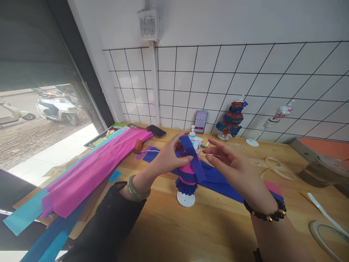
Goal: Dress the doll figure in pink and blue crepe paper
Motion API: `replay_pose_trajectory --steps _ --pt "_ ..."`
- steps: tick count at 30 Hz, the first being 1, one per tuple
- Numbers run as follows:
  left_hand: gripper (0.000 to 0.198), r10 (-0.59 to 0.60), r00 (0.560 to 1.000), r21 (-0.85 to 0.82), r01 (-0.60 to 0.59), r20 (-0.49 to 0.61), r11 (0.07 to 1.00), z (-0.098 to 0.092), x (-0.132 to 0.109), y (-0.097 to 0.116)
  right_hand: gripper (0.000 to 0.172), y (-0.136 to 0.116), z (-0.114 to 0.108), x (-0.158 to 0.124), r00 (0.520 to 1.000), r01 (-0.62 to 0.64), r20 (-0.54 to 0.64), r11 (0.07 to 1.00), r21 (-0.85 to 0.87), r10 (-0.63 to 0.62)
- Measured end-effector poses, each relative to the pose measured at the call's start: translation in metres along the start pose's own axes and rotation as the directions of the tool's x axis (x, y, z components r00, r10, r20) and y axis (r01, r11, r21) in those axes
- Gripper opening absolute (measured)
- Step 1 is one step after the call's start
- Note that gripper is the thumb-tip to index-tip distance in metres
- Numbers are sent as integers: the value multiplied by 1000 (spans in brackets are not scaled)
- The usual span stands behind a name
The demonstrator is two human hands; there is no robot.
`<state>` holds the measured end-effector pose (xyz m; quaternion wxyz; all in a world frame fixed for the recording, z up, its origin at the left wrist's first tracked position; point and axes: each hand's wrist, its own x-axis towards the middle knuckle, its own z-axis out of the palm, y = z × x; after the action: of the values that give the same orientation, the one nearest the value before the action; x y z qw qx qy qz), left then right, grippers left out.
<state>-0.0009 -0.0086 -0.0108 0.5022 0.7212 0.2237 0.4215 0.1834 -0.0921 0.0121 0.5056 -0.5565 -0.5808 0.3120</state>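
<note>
In the middle of the table stands a small figure dressed in pink and blue crepe paper [187,186], on a round white base [186,199]. My left hand [170,156] pinches a folded blue paper strip [196,165] against the front of it, thumb over the strip and fingers partly hidden behind. To the right of the strip, my right hand [231,163] is raised with its thumb and fingers apart, and nothing shows between them. A white pump bottle [194,140] stands behind the figure, partly covered. A length of blue paper [222,182] lies under and behind my right hand.
Pink paper sheets [89,174] and light blue strips are stacked at the left. A dark phone [156,131] lies behind; another phone [200,122] leans on the wall. A finished blue-brown figure [231,120] stands at back right. Tape rolls [324,236] lie at the right.
</note>
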Motion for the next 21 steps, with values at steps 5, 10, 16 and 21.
replay_pose_trajectory --steps 5,10,16,21 --pt "74 6 1000 -17 -5 29 1000 -1 0 1 55 7 5 0 999 -10 33 1000 16 9" --pt "72 32 999 0 -32 30 999 0 0 2 55 15 15 -2 998 46 33 999 -9 -46" --pt "70 47 998 36 -49 40 998 4 -3 6 51 21 21 -3 992 123 -3 986 -111 -124" --pt "71 47 998 41 -48 38 998 5 -6 10 53 15 19 -4 996 81 -22 990 -117 -84"
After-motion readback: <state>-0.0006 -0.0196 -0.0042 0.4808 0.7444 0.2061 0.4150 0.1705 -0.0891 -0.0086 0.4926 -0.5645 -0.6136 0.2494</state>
